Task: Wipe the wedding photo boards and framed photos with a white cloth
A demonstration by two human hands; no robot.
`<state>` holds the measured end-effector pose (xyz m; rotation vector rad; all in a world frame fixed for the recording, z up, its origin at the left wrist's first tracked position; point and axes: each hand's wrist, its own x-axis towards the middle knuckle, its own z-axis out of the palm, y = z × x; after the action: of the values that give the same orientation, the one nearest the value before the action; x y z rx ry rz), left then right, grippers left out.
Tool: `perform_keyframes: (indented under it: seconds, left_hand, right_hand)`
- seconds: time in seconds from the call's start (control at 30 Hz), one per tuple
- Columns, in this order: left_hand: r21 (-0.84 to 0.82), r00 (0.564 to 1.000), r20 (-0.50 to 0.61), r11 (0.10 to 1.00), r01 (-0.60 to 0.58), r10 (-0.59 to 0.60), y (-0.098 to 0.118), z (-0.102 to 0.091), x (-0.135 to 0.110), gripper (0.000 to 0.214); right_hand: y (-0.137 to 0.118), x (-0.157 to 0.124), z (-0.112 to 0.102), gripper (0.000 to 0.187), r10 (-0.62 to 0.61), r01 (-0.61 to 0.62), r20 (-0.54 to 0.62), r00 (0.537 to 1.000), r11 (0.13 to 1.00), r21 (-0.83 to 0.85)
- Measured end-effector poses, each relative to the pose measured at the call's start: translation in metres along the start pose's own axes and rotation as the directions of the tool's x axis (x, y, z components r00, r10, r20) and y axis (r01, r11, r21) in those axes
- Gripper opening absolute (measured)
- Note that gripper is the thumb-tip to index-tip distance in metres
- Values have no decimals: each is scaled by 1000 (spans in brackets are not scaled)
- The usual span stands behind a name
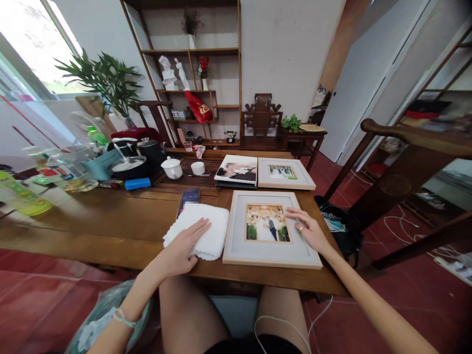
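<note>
left hand (180,250) atop white cloth (217,231)

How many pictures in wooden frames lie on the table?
2: the near framed picture, with the right hand on it, and the far framed picture, right of the photo stack. The stack may hide others.

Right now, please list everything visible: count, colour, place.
Table: one, brown, centre
Framed pictures: two, pale, table's right end
Photo book: one, white-edged, beside rear picture
Cloth: one, white, beside front picture
Cups: two, white, beyond cloth
Roll: one, blue, left of cups
Kettles: count unclear, black, behind roll
Bottles: several, clear and green, left
Shelf unit: one, brown, back wall
Tall plant: one, green, left background
Chairs: several, brown, right and back
Bagged bin: one, greenish, lower left
Legs: two, bottom centre
Left hand: one, bare, on cloth
Right hand: one, ringed, on front picture
</note>
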<state>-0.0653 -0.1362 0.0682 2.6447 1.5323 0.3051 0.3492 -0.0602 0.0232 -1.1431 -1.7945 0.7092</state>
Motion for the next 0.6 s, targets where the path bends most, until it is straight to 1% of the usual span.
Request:
perform_keyframes:
  seconds: [0.03,0.1,0.2,0.27,0.33,0.4,0.43,0.47,0.5,0.53,0.57,0.6]
  left_hand:
    - [-1,1000,14,1000,-9,9,-3,-1,-1,93]
    - [32,1000,8,999,10,-10,-4,0,0,93]
    - [86,994,-53,991,99,-95,0,3,6,82]
    - [71,982,-105,984,162,-154,2,3,10,73]
    - [-7,958,-188,975,221,-218,3,-3,15,66]
    - [-108,906,-309,957,268,-289,5,-14,21,62]
    - [-140,878,-368,952,272,-305,8,-20,25,61]
    - [-147,859,-417,955,258,-297,12,-26,31,61]
    - [-131,855,-448,965,228,-263,18,-30,38,62]
    - [-98,865,-455,977,188,-212,25,-32,45,64]
    - [-59,886,-436,987,147,-158,32,-32,53,67]
    - [-23,911,-395,993,116,-116,39,-28,62,70]
  right_hand:
    - [0,0,0,36,-8,8,-1,1000,1000,9]
    - [0,1,0,34,-23,24,-4,1000,999,25]
    - [-1,1,1,34,-28,28,-9,1000,999,34]
    - [-1,1,0,35,-24,24,-14,1000,999,40]
    - [-1,2,1,36,-20,20,-17,1000,999,50]
    - [0,4,3,37,-19,20,-12,1000,998,61]
    - [1,6,5,38,-24,25,-8,1000,998,65]
    - [1,9,7,39,-30,31,-4,1000,997,68]
    - [1,11,10,40,-37,37,-3,999,997,70]
    - [1,14,14,42,-42,43,-5,999,997,70]
    - [1,16,19,43,-47,48,-7,999,997,67]
    - [1,19,23,44,-51,52,-11,999,997,58]
